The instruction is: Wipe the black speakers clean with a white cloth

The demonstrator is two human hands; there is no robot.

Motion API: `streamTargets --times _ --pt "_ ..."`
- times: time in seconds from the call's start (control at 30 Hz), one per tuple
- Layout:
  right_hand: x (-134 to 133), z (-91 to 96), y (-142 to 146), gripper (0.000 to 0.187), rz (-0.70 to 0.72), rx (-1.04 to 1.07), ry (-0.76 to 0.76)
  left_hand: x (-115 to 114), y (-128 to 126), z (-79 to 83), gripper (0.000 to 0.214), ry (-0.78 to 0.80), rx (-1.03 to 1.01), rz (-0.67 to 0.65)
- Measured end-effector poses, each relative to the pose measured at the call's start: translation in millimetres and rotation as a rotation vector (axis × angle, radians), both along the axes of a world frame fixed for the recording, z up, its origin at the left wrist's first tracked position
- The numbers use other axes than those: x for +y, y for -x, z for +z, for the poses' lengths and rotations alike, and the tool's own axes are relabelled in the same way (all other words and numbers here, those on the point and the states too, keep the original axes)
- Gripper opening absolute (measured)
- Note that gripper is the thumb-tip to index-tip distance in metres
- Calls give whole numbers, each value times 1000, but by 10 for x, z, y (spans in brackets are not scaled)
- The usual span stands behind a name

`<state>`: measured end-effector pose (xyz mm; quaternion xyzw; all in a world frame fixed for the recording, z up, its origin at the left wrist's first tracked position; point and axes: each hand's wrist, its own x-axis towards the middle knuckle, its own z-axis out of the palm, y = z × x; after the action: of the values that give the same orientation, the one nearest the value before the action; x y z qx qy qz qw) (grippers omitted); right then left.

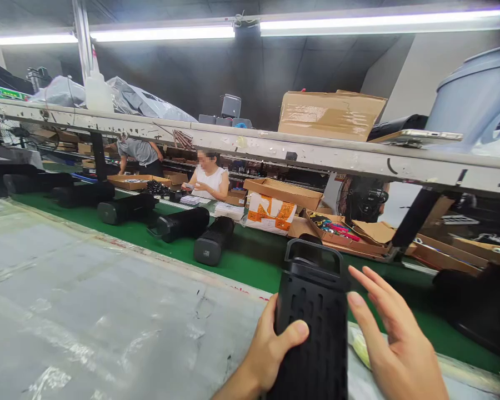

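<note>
My left hand [274,343] grips a black portable speaker [312,328] from its left side, with the thumb lying across the slotted front. The speaker stands roughly upright, tilted a little, and a loop handle [314,248] rises from its top end. Its lower end runs out of the picture. Just to the right of the speaker, my right hand [400,339] is open with its fingers stretched out, holding nothing. Behind the hands, several similar black speakers [214,240] lie in a row on a green conveyor belt [250,266].
A grey worktable [87,311] with tape marks fills the lower left. Overhead runs a long white shelf [216,138] bearing a cardboard box [331,115] and a grey-blue bucket [475,94]. Across the belt are open cartons [283,193] and a seated person [210,180]; another bends farther left.
</note>
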<state>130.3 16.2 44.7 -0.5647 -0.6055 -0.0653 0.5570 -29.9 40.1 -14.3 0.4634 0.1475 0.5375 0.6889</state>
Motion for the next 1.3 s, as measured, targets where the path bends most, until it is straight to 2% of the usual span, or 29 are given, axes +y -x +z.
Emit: streamTargets --times 0.13,0.2,0.37,0.5,0.67,0.83,0.93,1.03,1.17,1.3 --pt "167 92 208 81 26 174 54 -11 5 20 62 -56 -17 -22" --pt "226 92 274 88 78 261 88 -22 10 40 63 -58 -20 -29" --pt "245 -90 298 92 257 454 182 -3 5 47 63 27 23 8" --pt "273 -395 265 90 451 687 367 73 -1 4 62 109 13 54" --pt "220 -725 297 83 654 842 525 169 17 -47 61 179 7 137" --pt "53 -770 325 97 692 930 651 184 26 -50 67 246 42 171" --pt "19 -755 315 93 705 1021 708 175 29 -37 75 276 93 178" --pt "11 -761 318 92 726 1115 702 187 36 -39 78 250 149 187" --pt "-20 -740 359 93 752 1209 644 205 56 -55 70 190 163 124" --pt "-139 -706 336 98 766 1290 538 118 91 -19 65 18 125 41"
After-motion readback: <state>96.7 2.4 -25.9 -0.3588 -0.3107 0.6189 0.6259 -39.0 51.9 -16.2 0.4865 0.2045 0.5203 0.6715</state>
